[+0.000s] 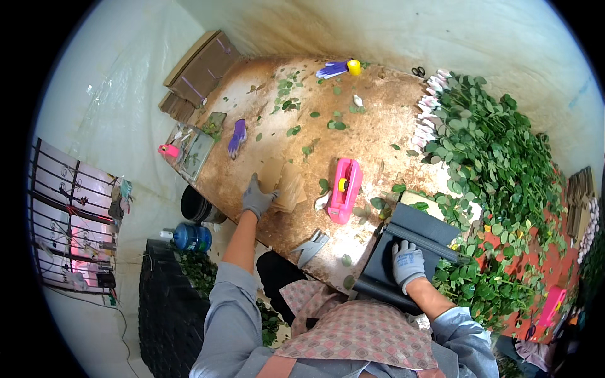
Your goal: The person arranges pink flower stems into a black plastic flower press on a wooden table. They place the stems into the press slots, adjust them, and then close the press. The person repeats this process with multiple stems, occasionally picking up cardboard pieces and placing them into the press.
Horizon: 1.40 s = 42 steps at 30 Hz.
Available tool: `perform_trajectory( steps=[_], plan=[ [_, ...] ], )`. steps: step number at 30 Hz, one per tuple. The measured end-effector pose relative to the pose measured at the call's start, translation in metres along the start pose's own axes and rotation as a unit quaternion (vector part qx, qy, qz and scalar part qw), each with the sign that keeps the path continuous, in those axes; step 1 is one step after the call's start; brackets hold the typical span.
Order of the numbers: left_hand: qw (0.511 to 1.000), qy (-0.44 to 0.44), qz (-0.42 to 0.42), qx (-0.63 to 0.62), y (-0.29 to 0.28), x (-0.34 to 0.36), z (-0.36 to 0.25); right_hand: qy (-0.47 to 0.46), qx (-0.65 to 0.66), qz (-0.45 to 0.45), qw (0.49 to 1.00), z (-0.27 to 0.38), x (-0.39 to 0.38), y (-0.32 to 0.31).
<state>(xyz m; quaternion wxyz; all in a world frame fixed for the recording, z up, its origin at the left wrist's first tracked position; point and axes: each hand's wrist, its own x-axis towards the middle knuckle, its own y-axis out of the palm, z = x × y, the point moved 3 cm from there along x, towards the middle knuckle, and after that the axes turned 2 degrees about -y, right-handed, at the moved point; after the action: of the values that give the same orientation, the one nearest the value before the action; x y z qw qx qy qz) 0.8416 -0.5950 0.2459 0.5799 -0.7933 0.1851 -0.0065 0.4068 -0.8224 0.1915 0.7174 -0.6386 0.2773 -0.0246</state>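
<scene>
My left hand (pixel 257 198), in a grey glove, has its fingers spread at the left edge of a loose stack of tan paper sheets (pixel 290 189) on the table. Its thumb reaches over the near side of the stack. My right hand (pixel 408 266), also gloved, lies with extended fingers on a black trough-like stand (pixel 381 268) with a raised back panel. Between the hands is a pink tape dispenser (pixel 345 195) with a yellow core. A grey hand tool (pixel 311 248) rests at the table's near edge.
Bundled leafy stems (pixel 498 151) with pale wrapped ends cover the right side. Purple gloves (pixel 237 138), a yellow roll (pixel 354 67) and loose leaves are scattered over the worn table (pixel 378 104). Cardboard boxes (pixel 200 68) stand far left; a blue water jug (pixel 192 237) stands below the left edge.
</scene>
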Motion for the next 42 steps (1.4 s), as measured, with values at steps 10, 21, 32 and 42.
perform_trajectory(
  steps=[10, 21, 32, 42],
  plan=[
    [0.995, 0.017, -0.015, -0.101, 0.0, 0.003, 0.009, 0.011, 0.03, 0.0, 0.999, -0.001, -0.003, -0.004],
    [0.995, 0.032, -0.008, -0.091, 0.029, 0.016, 0.041, -0.001, 0.01, -0.019, 1.0, 0.001, -0.005, -0.006],
    [1.0, 0.02, 0.022, 0.007, 0.02, 0.01, 0.02, 0.006, 0.033, -0.017, 0.999, 0.0, -0.003, -0.005],
    [0.986, 0.008, 0.042, 0.162, 0.009, 0.002, -0.015, 0.012, 0.037, -0.049, 0.998, -0.002, -0.001, 0.005]
  ],
)
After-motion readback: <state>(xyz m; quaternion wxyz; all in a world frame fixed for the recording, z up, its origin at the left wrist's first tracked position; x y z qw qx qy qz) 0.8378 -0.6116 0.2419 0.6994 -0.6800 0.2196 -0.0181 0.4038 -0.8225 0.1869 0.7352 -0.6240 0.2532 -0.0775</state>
